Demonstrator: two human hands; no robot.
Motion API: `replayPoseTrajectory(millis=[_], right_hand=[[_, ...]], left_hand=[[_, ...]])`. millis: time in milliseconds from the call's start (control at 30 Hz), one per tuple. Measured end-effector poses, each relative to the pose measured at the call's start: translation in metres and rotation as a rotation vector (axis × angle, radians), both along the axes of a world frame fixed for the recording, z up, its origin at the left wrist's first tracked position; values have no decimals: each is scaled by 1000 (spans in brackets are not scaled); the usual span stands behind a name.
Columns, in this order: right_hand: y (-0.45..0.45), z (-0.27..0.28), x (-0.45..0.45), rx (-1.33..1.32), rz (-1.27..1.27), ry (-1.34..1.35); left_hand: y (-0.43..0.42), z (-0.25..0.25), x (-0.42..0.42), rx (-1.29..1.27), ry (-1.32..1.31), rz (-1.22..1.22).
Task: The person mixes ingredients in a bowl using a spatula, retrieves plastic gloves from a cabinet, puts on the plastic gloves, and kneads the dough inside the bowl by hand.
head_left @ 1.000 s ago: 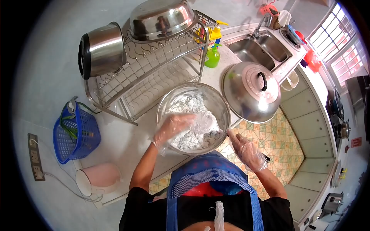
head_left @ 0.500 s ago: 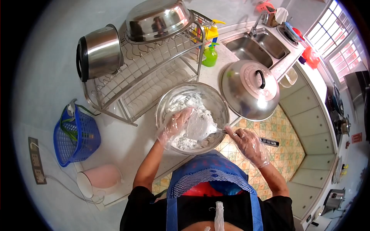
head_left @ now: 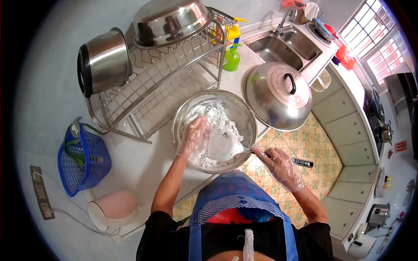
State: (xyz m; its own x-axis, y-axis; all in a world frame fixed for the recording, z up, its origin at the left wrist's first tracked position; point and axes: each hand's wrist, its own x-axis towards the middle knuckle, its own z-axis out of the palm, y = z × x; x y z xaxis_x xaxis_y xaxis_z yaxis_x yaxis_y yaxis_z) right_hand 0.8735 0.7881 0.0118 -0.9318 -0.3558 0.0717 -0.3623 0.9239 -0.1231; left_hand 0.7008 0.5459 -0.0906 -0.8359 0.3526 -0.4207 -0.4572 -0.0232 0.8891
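Note:
My right hand (head_left: 281, 168), in a clear plastic glove, is closed round the handle of a metal spatula (head_left: 244, 149), whose black end sticks out past the hand. The spatula's broad blade lies inside a wide steel mixing bowl (head_left: 251, 114), coated with white, floury dough. Loose white flour (head_left: 217, 114) covers part of the bowl's bottom. My left hand (head_left: 194, 138), also in a clear glove, is in the bowl beside the blade. Its fingers are stretched out and dusted with flour; whether they touch the blade I cannot tell.
A domed steel lid (head_left: 278, 98) sits right of the bowl. Behind stands a wire dish rack (head_left: 167, 80) with a steel pot (head_left: 109, 61) and basin (head_left: 170, 21). A green bottle (head_left: 232, 59), a double sink (head_left: 272, 50), a blue basket (head_left: 87, 161) and a pink container (head_left: 115, 204) are around.
My left hand has come off the spatula blade's surface and shifted slightly left and up in the bowl. The right hand keeps its hold on the spatula. The view has turned a little.

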Motion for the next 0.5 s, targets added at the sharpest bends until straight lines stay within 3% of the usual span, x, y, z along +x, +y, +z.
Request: replayPoseTrajectory(millis=[67, 133, 167, 233, 333, 400, 500], right_hand=[[-2, 2, 4, -7, -57, -71], [-5, -1, 5, -1, -70, -70], [-6, -3, 5, -7, -68, -73], [-8, -4, 5, -12, -72, -77], [-7, -5, 8, -56, -71, -21], [-1, -3, 17, -6, -227, -73], [4, 11, 31, -19, -296, -103]], left_hand=[[0, 8, 2, -9, 29, -109], [6, 13, 8, 17, 418, -330], [6, 18, 13, 115, 300, -404], [2, -9, 7, 149, 279, -394], [1, -9, 8, 159, 290, -297], [-7, -22, 1, -222, 557, -143], [-19, -35, -8, -377, 750, -104]])
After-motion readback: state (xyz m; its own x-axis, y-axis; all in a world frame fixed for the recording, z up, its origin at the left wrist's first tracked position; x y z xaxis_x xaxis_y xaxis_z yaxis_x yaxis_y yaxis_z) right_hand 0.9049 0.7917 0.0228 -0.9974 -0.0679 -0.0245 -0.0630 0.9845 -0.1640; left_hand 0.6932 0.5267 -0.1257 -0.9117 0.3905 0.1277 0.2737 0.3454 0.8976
